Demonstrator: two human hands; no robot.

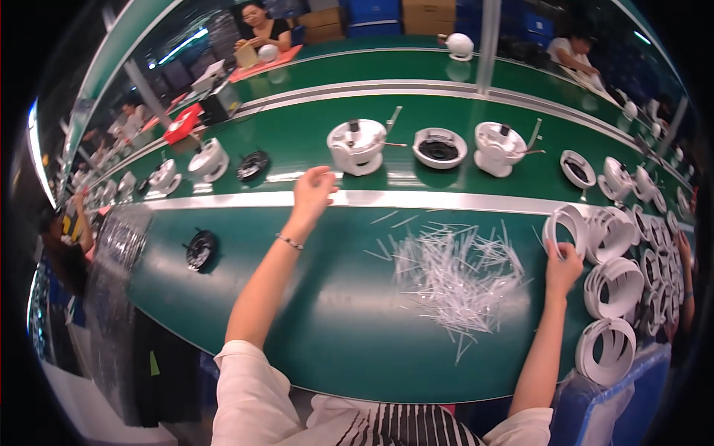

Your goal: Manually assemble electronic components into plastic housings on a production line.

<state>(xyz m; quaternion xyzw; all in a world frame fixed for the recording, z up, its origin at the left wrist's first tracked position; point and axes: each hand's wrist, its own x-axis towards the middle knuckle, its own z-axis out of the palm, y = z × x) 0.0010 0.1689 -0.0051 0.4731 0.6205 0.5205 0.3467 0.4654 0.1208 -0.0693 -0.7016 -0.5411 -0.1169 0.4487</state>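
My left hand [313,195] is held over the near rail of the belt, its fingers loosely bent and apart, with nothing seen in them. Just beyond it on the belt stands a white round housing [357,149] with a black part inside and thin strips sticking out to the right. My right hand [564,264] grips the lower edge of a white plastic ring [567,225], tilted up beside stacked rings. Between my arms a loose heap of thin clear-white strips [457,271] lies on the green table [327,320].
Stacks of white rings [613,288] fill the table's right side. A black round part [200,250] lies at the left. Along the green belt [297,123] sit a white bowl with a black inside [439,148], another white housing [498,149] and more parts. Other people work across and beside it.
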